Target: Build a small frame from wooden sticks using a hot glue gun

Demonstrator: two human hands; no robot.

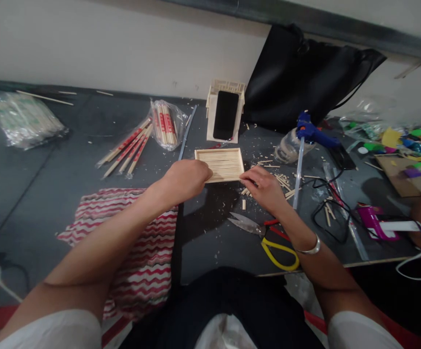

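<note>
Between my hands is a small shallow tray made of pale wooden sticks (222,164), with a raised rim around a slatted base. My left hand (191,175) is closed on its left end, fingers curled over the near corner. At the near right corner, my right hand (263,186) pinches the rim with thumb and fingers. Just below the right hand lie scissors (279,254) with yellow and red handles, blades open. Cut stick pieces (283,182) are scattered beside that hand, and one short piece (244,204) lies near the scissors.
A blue glue gun (315,133) rests on a clear jar (286,148). A phone (226,115) leans on a stick-built stand at the back. Packed chopsticks (165,125), a striped cloth (145,252), a black bag (305,72) and a loose cable (329,213) surround the work area.
</note>
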